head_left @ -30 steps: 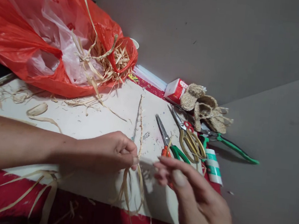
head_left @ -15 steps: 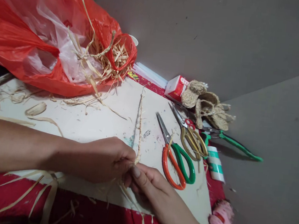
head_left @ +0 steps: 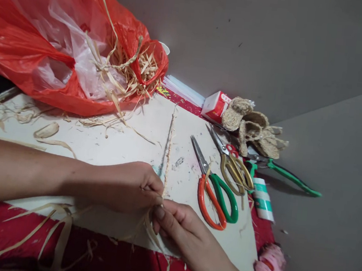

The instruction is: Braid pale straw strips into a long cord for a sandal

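Observation:
A thin straw-coloured cord [head_left: 169,151], twisted or braided, runs from the far part of the white board down to my fingers. My left hand [head_left: 136,187] comes in from the left and pinches the cord's near end. Close against it, my right hand [head_left: 184,228] pinches the same end between thumb and fingers. Loose flat straw strips [head_left: 154,236] hang below the fingers over the board's front edge. How the strands cross inside the fingers is hidden. Right of the hands lie scissors [head_left: 212,186] with one orange and one green handle.
A red plastic bag [head_left: 84,103] of dry strips fills the back left. Gold-handled scissors [head_left: 233,171], green-handled pliers [head_left: 293,177], woven straw pieces [head_left: 235,115], a red-and-white box [head_left: 215,104], a white-and-green roll [head_left: 263,200] and a pink glue gun [head_left: 272,270] line the right side by the wall.
Both hands stay together at the cord's near end, with small shifts of the fingers. The strips hanging below have swung slightly. The whole view has shifted a little.

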Motion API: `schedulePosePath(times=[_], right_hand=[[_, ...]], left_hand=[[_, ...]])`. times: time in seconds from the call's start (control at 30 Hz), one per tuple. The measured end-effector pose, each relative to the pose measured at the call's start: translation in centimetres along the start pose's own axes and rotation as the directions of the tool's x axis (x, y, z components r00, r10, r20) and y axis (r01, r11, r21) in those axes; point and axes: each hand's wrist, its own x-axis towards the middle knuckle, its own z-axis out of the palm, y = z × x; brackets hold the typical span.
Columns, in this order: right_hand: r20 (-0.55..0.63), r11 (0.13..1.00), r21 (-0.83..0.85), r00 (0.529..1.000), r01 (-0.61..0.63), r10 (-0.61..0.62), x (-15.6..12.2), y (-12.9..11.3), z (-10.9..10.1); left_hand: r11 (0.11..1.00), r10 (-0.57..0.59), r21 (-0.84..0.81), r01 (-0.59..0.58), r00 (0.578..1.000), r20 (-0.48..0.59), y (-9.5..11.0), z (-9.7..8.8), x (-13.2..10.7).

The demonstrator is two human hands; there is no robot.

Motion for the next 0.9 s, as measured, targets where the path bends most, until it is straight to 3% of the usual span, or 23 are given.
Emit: schedulePosePath(times=[0.27,0.37,0.53,0.7,0.9], right_hand=[[-0.063,0.999,-0.03,0.998,-0.025,0.023,0.0,0.0,0.5],[-0.024,1.0,0.013,0.999,-0.028,0.028,0.2,0.0,0.3],[0.003,0.994,0.104,1.0,-0.027,0.027,0.4,0.0,0.0],[-0.037,0.997,0.069,0.999,-0.03,0.033,0.4,-0.3,0.2],[-0.068,1.0,-0.001,0.998,-0.007,0.007,0.3,-0.2,0.5]], left_hand=[[0.993,-0.069,0.104,0.063,0.996,0.049,0.8,-0.4,-0.1],[0.992,-0.068,0.112,0.063,0.997,0.041,0.7,-0.3,-0.1],[0.983,-0.016,0.184,0.009,0.999,0.038,0.6,-0.1,-0.2],[0.951,0.041,0.308,-0.036,0.999,-0.009,0.6,0.1,-0.6],[0.918,-0.052,0.392,0.05,0.999,-0.005,1.3,0.1,-0.9]])
